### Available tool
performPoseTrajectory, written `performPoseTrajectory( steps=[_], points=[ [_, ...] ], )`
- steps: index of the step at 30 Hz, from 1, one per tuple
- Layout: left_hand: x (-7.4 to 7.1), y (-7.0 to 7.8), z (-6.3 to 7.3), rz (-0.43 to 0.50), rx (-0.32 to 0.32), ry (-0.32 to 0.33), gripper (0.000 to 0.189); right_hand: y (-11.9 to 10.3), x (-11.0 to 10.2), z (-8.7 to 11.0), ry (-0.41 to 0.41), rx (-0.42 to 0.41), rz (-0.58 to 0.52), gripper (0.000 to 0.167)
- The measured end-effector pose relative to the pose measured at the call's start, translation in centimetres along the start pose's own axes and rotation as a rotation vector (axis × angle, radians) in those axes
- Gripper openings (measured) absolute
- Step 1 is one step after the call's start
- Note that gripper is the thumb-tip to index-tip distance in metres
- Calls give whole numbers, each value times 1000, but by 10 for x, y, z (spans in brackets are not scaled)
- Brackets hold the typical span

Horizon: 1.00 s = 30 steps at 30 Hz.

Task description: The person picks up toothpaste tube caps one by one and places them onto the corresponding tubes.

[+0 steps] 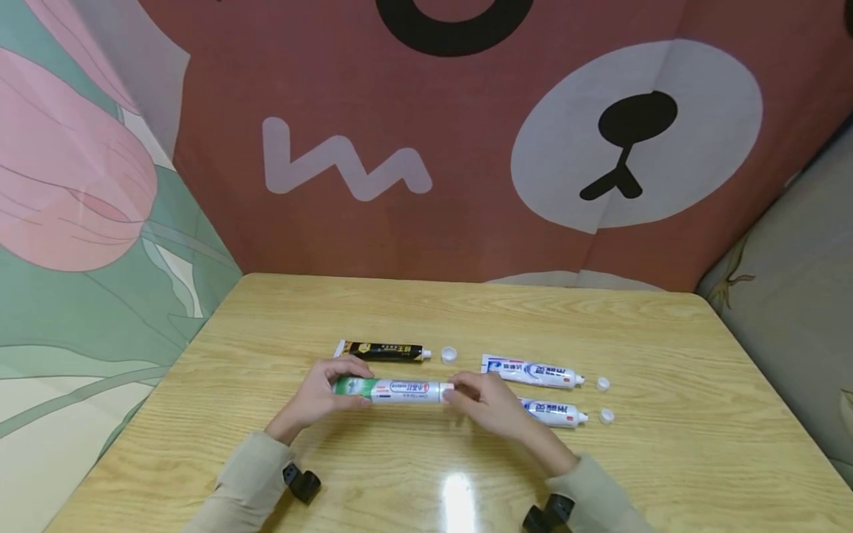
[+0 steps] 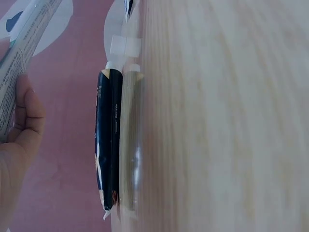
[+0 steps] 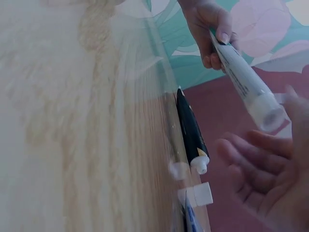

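Held out lengthwise above the table is a green-and-white toothpaste tube with its cap on. My left hand grips its green tail end between thumb and fingers. At the cap is my right hand, thumb and fingers spread loosely around the end; in the right wrist view the cap's face shows uncovered. Behind the held tube lies a black toothpaste tube, uncapped, with a white cap standing near its nozzle.
Two white-and-blue toothpaste tubes lie uncapped to the right, the nearer one partly hidden by my right hand. A small white cap and another cap sit by their nozzles. A printed cloth hangs behind the wooden table.
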<state>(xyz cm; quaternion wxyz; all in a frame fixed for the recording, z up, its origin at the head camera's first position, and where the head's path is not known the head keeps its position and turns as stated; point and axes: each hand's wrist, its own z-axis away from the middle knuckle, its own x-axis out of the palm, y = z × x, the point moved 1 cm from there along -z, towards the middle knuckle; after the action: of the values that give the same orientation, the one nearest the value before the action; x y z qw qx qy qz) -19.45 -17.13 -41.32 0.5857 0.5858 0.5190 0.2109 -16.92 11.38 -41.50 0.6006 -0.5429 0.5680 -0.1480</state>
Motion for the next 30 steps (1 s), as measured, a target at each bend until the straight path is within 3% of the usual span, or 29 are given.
performPoseTrajectory(
  steps=[1, 4, 9, 17, 22, 30],
  points=[
    [0, -1, 0, -1, -5, 2, 34, 1, -1, 0, 18, -18, 12, 18],
    [-1, -1, 0, -4, -17, 11, 35, 2, -2, -1, 76, -105, 41, 35],
    [-1, -2, 0, -21, -29, 20, 34, 5, 2, -1, 117, -180, 91, 26],
    [1, -4, -1, -49, -26, -6, 32, 6, 8, 0, 56, -28, 29, 19],
    [1, -6, -4, -120, -24, -29, 32, 9, 7, -2, 38, 1, 34, 23],
    [-1, -11, -8, -191, -129, -86, 35, 14, 10, -4, 21, 62, 97, 23]
  ],
)
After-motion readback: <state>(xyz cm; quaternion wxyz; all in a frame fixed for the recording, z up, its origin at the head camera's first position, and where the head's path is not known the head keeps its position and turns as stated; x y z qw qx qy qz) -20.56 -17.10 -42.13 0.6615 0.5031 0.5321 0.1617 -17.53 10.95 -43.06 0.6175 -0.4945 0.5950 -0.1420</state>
